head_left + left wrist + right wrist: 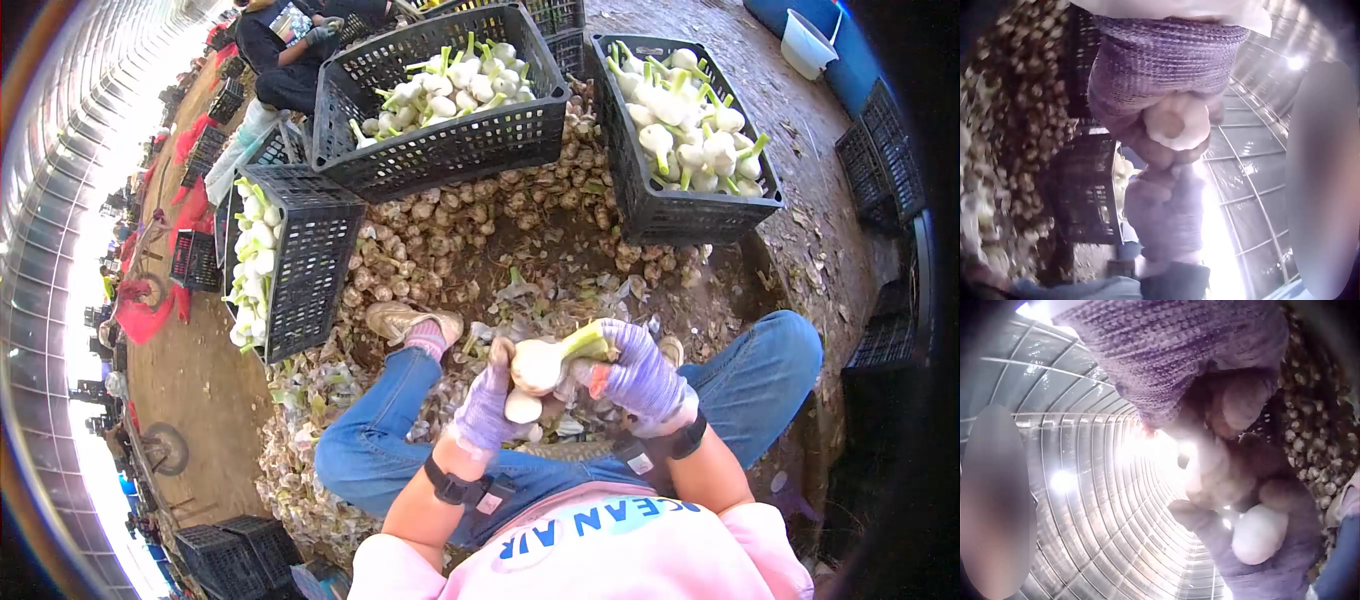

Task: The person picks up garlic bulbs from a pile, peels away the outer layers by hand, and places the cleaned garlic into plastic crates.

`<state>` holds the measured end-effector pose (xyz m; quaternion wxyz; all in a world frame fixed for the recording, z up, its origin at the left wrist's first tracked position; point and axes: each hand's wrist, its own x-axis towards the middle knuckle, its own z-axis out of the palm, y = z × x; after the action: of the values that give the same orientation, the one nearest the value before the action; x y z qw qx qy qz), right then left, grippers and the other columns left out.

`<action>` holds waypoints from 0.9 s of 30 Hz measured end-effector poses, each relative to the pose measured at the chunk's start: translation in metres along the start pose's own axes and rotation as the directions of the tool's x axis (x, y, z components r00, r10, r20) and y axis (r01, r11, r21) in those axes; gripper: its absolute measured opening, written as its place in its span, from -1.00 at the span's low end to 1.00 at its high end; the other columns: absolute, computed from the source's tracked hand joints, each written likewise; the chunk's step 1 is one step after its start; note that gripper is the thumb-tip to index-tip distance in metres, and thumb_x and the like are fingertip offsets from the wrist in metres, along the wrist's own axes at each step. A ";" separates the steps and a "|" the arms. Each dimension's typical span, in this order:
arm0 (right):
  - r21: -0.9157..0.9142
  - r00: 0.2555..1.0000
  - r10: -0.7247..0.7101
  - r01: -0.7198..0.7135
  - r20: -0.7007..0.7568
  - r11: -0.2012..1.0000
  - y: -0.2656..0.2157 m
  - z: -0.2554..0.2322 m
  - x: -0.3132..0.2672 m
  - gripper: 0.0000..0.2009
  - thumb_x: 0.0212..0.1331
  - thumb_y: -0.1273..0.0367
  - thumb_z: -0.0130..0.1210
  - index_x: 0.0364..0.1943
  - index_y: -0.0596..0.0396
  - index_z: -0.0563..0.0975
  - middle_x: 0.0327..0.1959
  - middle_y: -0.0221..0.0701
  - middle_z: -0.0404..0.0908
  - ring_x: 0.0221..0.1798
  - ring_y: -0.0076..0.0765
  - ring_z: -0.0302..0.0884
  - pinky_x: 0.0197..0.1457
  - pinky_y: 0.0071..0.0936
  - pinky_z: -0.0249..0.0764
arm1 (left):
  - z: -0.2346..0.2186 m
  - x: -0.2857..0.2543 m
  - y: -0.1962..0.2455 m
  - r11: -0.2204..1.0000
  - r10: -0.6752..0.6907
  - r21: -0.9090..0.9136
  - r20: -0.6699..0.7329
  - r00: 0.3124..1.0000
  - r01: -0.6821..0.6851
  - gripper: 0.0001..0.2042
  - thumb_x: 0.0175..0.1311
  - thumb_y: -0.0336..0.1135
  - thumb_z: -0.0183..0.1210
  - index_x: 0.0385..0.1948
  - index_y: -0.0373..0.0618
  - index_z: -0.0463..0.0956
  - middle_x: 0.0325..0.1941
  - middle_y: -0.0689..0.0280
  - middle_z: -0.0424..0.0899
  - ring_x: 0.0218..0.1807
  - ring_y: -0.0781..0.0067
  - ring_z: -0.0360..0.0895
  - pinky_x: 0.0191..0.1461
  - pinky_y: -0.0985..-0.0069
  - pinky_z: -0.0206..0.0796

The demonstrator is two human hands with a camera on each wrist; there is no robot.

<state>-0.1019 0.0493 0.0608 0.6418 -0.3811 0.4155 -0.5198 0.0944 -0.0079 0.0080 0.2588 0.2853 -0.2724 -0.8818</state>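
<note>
Two hands in purple knitted gloves meet in front of the lap. My left hand grips a white garlic bulb by its side. A second, smaller white bulb sits low against the same palm; in the right wrist view this white bulb is tucked under the left fingers. My right hand pinches the green stem near the bulb's neck, its fingers partly hidden. The left wrist view shows a bulb with its round root end outward, between the left fingers.
Black crates of cleaned garlic stand ahead, with another crate at right and one tipped crate at left. Unpeeled bulbs and loose skins cover the ground around the crossed legs. Another person sits at the far left.
</note>
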 end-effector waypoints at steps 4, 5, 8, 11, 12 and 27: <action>0.238 0.990 0.094 -0.067 -0.105 0.969 0.015 -0.001 -0.001 -0.81 0.18 0.45 0.00 -0.13 0.14 0.46 -0.26 -0.50 0.53 -0.26 -0.64 0.44 -0.21 -0.62 0.41 | 0.007 0.000 -0.001 0.989 -0.098 0.099 -0.136 0.986 0.112 -0.35 0.10 0.36 -0.05 0.00 -0.03 0.37 -0.12 0.25 0.53 -0.28 0.49 0.50 -0.38 0.52 0.41; 0.239 0.990 0.095 -0.067 -0.107 0.969 0.019 -0.002 -0.001 -0.81 0.18 0.45 0.00 -0.13 0.14 0.46 -0.26 -0.50 0.53 -0.26 -0.64 0.44 -0.21 -0.62 0.41 | 0.016 -0.001 0.001 0.949 0.060 0.314 -0.207 0.977 0.008 -0.40 0.13 0.29 0.01 -0.01 -0.04 0.37 -0.13 0.25 0.53 -0.26 0.49 0.50 -0.33 0.52 0.42; 0.046 0.993 0.073 -0.069 -0.088 0.997 0.036 -0.009 -0.002 -0.71 0.18 0.33 0.04 -0.04 0.13 0.42 -0.24 -0.42 0.53 -0.24 -0.56 0.46 -0.17 -0.53 0.42 | 0.032 -0.004 0.007 0.935 0.193 0.328 -0.147 0.970 -0.137 -0.41 0.00 0.04 0.29 0.00 -0.10 0.35 -0.11 0.29 0.51 -0.16 0.49 0.49 -0.12 0.55 0.40; 0.765 0.992 0.117 -0.105 0.040 0.636 0.022 -0.001 -0.013 -0.59 0.15 0.18 0.07 -0.01 0.17 0.41 -0.20 -0.34 0.54 -0.22 -0.42 0.49 -0.13 -0.39 0.43 | 0.031 -0.015 0.032 0.987 -0.024 0.161 0.053 0.998 0.015 -0.32 -0.06 -0.10 0.37 0.12 -0.17 0.29 -0.07 0.31 0.49 -0.06 0.50 0.46 -0.03 0.58 0.37; 0.820 0.965 0.223 -0.016 -0.137 0.572 0.019 0.011 -0.015 -0.49 0.12 0.09 0.08 0.01 0.22 0.39 -0.13 -0.29 0.52 -0.20 -0.31 0.50 -0.12 -0.29 0.43 | 0.031 -0.014 0.034 0.991 0.005 0.136 0.061 0.998 -0.014 -0.32 -0.06 -0.10 0.36 0.12 -0.17 0.29 -0.06 0.26 0.51 -0.12 0.49 0.48 -0.10 0.59 0.39; 0.644 0.969 -0.026 0.184 -0.247 0.742 0.033 -0.021 -0.005 -0.71 0.19 0.34 -0.02 -0.05 0.20 0.38 -0.26 -0.26 0.53 -0.24 -0.26 0.53 -0.03 -0.24 0.51 | 0.032 -0.014 0.032 0.684 0.459 0.656 -0.048 0.887 -0.318 -0.78 -0.02 -0.59 0.24 -0.29 -0.15 0.58 -0.19 0.31 0.55 -0.14 0.55 0.48 -0.10 0.64 0.35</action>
<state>-0.1110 0.0588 0.0238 0.6540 -0.0914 0.2507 -0.7079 0.0933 -0.0118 0.0553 0.3565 0.3812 -0.5778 -0.6274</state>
